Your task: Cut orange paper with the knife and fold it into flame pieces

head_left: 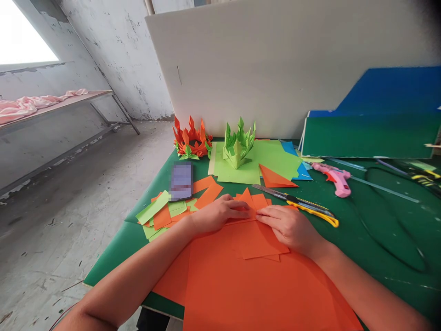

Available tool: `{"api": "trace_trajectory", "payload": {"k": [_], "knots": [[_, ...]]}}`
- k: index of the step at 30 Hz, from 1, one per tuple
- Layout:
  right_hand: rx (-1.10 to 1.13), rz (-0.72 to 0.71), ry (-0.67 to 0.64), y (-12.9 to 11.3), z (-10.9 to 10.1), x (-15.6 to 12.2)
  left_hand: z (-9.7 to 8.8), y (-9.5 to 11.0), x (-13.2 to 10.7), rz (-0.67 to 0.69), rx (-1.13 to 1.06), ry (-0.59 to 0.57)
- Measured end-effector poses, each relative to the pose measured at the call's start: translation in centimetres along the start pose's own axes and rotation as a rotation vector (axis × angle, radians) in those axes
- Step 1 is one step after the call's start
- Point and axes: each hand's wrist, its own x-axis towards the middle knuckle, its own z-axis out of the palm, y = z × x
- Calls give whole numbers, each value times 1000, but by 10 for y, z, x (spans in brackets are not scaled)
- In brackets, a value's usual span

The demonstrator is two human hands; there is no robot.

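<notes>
My left hand [222,215] and my right hand [291,227] come close together over a small folded piece of orange paper [247,198], whose pointed tip stands up between them. The fingers of both hands are drawn together, with their tips pressed on this piece. Under it lie small orange squares [263,246] on a large orange sheet [248,289] that reaches toward me. Part of the folded piece is hidden by my fingers. Just beyond my right hand lies a yellow-handled utility knife [310,211] with its blade out, touching or near the orange papers.
A phone [182,181] lies by loose green and orange paper strips [161,214]. Behind stand an orange folded-paper crown [188,138] and a green one [237,147] on green sheets [275,156]. A pink glue gun [339,179] with its cord lies on the green table [379,230].
</notes>
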Motion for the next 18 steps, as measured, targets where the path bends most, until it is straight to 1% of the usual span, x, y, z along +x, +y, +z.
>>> {"api": "trace_trajectory", "payload": {"k": [10,18], "knots": [[-74,-73,-25,-7,-5,7,4,-4,-1,-8,-35,0],[-11,-111,-39,-12,2,10,0,-1,1,-12,-94,11]]}}
